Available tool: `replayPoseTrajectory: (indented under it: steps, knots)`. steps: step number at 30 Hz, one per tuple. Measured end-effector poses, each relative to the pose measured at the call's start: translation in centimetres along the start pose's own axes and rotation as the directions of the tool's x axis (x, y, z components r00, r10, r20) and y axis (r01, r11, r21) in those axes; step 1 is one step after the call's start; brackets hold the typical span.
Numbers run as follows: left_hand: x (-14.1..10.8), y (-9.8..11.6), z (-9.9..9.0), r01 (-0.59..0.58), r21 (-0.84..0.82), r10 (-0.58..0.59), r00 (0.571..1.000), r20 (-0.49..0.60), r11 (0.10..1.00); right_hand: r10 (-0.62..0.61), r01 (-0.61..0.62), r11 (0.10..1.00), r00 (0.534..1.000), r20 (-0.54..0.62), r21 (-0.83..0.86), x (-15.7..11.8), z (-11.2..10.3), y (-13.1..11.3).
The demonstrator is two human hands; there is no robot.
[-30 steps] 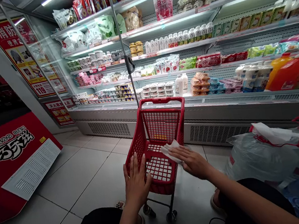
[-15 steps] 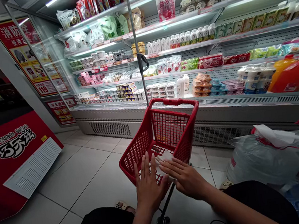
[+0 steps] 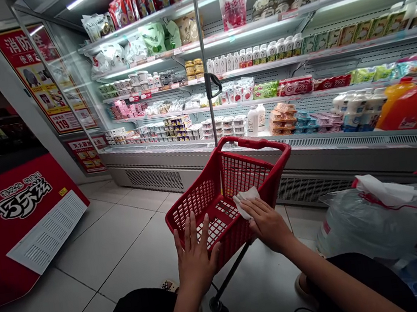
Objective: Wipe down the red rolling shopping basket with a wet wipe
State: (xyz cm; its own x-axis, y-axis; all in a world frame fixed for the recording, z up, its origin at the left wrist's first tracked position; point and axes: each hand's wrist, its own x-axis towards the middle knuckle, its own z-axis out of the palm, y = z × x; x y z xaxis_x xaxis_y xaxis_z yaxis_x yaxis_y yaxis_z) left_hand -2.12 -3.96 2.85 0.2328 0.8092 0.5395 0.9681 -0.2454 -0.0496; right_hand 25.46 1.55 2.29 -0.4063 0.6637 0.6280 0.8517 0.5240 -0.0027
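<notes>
In front of me stands a red plastic shopping cart [image 3: 195, 204] with a mesh basket on a thin dark leg and small wheels. My left hand [image 3: 194, 255] is open, fingers spread, at the near left side of the basket; it appears to rest against it. My right hand [image 3: 265, 222] presses a crumpled white wipe [image 3: 246, 202] against the right rim of the basket, fingers laid over it. Part of the wipe is hidden under the fingers. Inside, the basket's slotted floor shows.
Behind the cart runs an open refrigerated display case [image 3: 147, 156] with dairy goods and drinks. Large wrapped water bottles [image 3: 366, 217] stand at the right. A red freezer chest [image 3: 32, 220] is at the left. Tiled floor [image 3: 100, 242] lies between.
The cart has turned, its handle swinging right. My right hand has moved right and up along the rim with the wipe. My left hand has shifted a little left, apart from the right.
</notes>
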Motion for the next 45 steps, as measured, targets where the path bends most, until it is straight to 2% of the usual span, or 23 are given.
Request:
replayPoseTrajectory:
  steps: [5, 11, 15, 19, 22, 26, 31, 37, 40, 42, 45]
  knots:
    - [0.9, 1.8, -1.0, 0.01, -0.007, -0.01, 1.0, -0.018, 1.0, -0.011, 0.011, 1.0, 1.0, 0.002, 0.004, -0.3, -0.6, -3.2]
    - [1.8, 3.9, 0.8, -0.029, -0.055, 0.027, 0.999, -0.033, 0.998, -0.122, 0.122, 0.993, 0.992, 0.032, 0.012, -0.8, -1.0, -5.0]
    - [1.5, 3.0, 1.1, -0.003, -0.023, 0.003, 1.0, 0.012, 1.0, -0.159, 0.16, 0.987, 0.987, 0.025, -0.014, -1.4, -1.6, -3.3]
    - [1.4, 1.7, 0.7, -0.011, -0.026, 0.013, 0.998, 0.068, 1.0, -0.083, 0.081, 0.994, 0.996, -0.017, -0.075, -2.1, -3.4, 0.4]
    - [1.6, 1.5, 0.6, 0.001, -0.029, 0.001, 0.997, 0.071, 1.0, -0.012, 0.004, 0.992, 0.998, -0.068, -0.126, -2.6, -5.2, 3.0]
    - [1.8, 1.9, 0.8, -0.021, -0.05, 0.024, 0.997, 0.067, 0.999, 0.08, -0.108, 0.975, 0.986, -0.149, -0.192, -2.6, -6.7, 4.9]
    - [1.9, 2.4, 1.0, -0.034, -0.064, 0.038, 0.996, 0.075, 0.997, 0.109, -0.142, 0.971, 0.978, -0.176, -0.192, -1.8, -5.4, 4.2]
    - [2.0, 2.9, 1.1, -0.019, -0.036, 0.021, 0.998, 0.062, 0.999, 0.041, -0.052, 0.995, 0.99, -0.135, -0.08, -1.1, -2.0, -0.6]
    - [2.0, 2.6, 0.8, -0.03, -0.036, 0.033, 0.997, 0.072, 0.999, -0.016, 0.01, 0.998, 0.996, -0.092, -0.056, -1.2, -1.4, -2.0]
    - [2.0, 2.3, 0.7, -0.035, -0.046, 0.038, 0.996, 0.078, 0.998, -0.048, 0.044, 0.997, 0.997, -0.058, -0.062, -1.4, -1.9, -1.5]
    - [2.0, 2.1, 0.7, -0.034, -0.063, 0.039, 0.996, 0.079, 0.997, -0.047, 0.043, 0.994, 0.998, -0.036, -0.099, -1.8, -3.8, 1.4]
